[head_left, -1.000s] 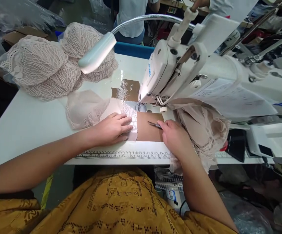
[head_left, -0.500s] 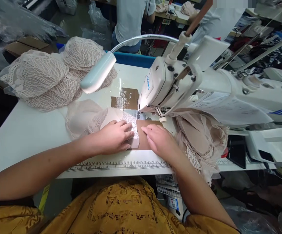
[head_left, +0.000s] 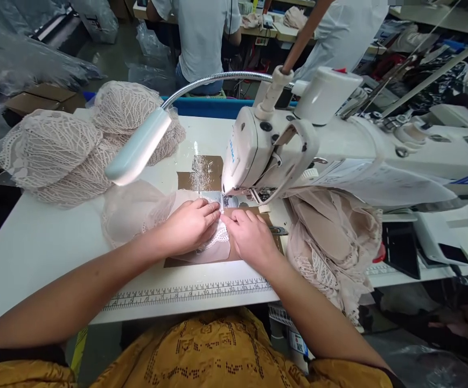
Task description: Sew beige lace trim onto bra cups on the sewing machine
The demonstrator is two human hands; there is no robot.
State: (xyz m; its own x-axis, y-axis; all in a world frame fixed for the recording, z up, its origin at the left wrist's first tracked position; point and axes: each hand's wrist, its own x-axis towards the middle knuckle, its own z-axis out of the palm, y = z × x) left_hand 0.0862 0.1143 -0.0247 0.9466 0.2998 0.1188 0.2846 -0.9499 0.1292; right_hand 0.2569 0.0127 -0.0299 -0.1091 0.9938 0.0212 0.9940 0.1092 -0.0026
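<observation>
A pale beige lace-and-mesh garment piece lies under both hands, in front of the needle of a white sewing machine. My left hand is pressed over it, fingers together and curled onto the fabric, thumb hidden. My right hand pinches the lace edge between thumb and forefinger, right beside the left fingertips and just short of the presser foot. A slim metal tool, perhaps thread snips, sticks out beyond the right hand. Sheer mesh spreads left of the left hand.
Lacy cups are heaped at the back left. More beige pieces are bunched at right, partly over the table edge. A lamp hangs above. A ruler strip runs along the front; a phone lies far right. People sit or stand behind.
My right hand has moved left and forward onto the lace edge and now pinches it. My left fingers have drawn together, closer to the needle. The metal tool has come into view.
</observation>
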